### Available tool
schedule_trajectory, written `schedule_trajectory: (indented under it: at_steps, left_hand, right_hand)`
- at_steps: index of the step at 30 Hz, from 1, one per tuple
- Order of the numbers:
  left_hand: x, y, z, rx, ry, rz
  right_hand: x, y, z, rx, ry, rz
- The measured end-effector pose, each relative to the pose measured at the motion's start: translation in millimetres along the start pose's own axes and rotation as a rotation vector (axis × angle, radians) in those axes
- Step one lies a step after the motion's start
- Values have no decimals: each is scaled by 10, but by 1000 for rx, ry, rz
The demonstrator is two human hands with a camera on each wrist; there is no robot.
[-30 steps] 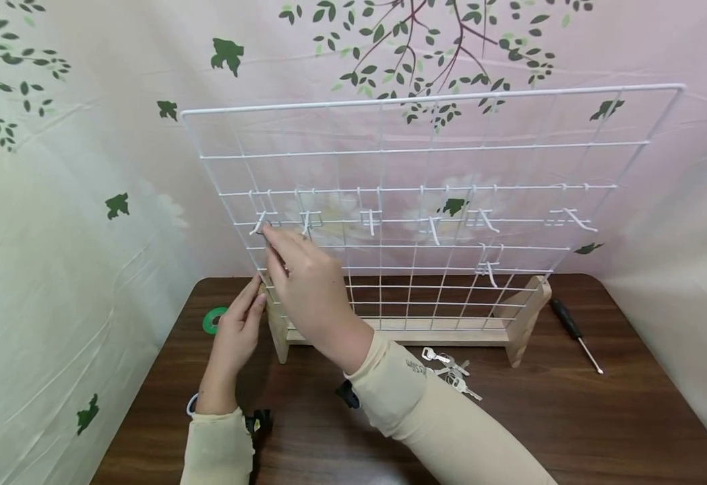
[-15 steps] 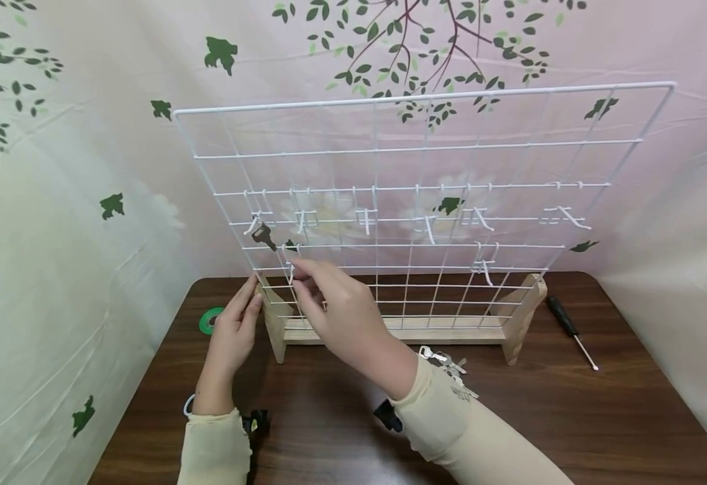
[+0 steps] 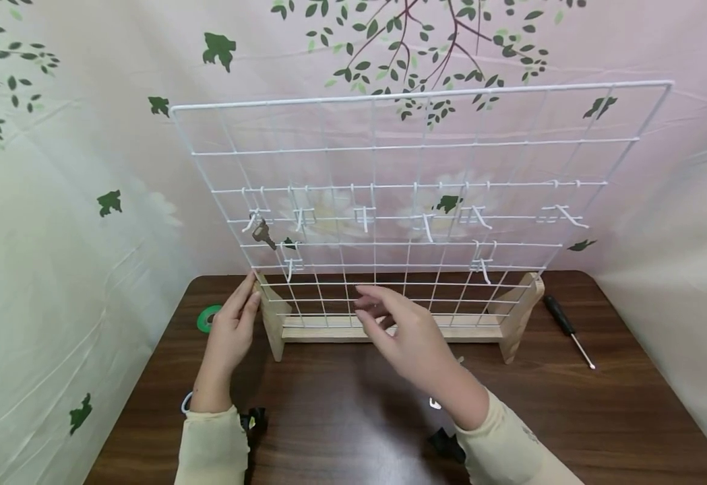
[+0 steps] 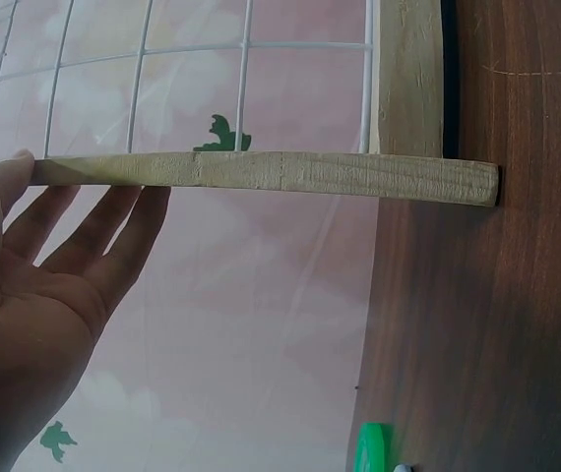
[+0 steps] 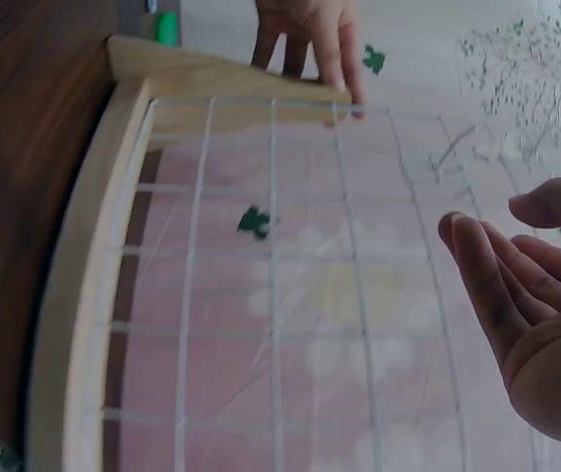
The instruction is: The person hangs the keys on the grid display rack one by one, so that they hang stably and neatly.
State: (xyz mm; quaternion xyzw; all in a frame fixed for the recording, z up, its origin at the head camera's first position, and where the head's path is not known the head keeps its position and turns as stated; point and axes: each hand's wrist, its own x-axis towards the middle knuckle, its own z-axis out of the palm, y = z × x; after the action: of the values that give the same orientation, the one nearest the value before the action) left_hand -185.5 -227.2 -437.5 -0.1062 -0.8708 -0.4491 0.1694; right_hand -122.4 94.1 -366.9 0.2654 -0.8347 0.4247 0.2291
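Observation:
A white wire grid panel stands upright in a wooden base on a dark wood table. Several white hooks hang on it. A dark key hangs from the leftmost hook. My left hand rests with straight fingers against the base's left wooden upright. My right hand hovers in front of the grid's lower middle, fingers loosely curled, holding nothing; the right wrist view shows its palm apart from the wires.
A green tape roll lies left of the base. A black-handled screwdriver lies at the right. A bit of metal shows under my right wrist. Printed cloth surrounds the table.
My right hand let go of the key on the leftmost hook and moved down and right, away from the grid. The left hand stayed on the wooden upright.

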Motion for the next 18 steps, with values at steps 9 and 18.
schedule_trajectory:
  at_steps: [9, 18]
  left_hand:
    - [4, -2, 9, -6, 11, 2]
    - [-2, 2, 16, 5, 16, -10]
  right_hand:
    - [-369, 368, -333, -85, -123, 249]
    - [-667, 849, -503, -328, -347, 421]
